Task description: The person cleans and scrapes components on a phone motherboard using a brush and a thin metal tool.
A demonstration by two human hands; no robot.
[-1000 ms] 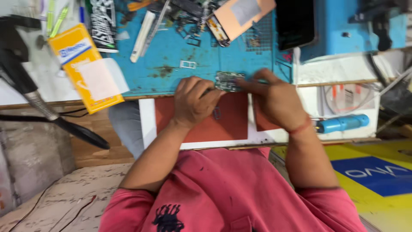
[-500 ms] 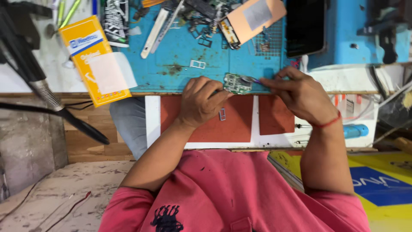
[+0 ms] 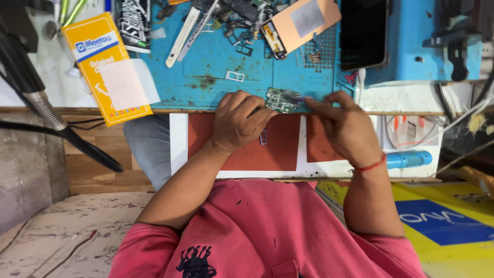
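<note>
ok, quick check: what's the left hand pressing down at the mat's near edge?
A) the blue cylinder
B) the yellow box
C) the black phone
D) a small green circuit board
D: the left hand pins the small green circuit board on the blue mat, while the right hand works at it with a thin tool too blurred to identify.

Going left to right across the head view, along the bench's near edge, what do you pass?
Yellow box → left hand → green circuit board → right hand → blue cylinder.
</note>
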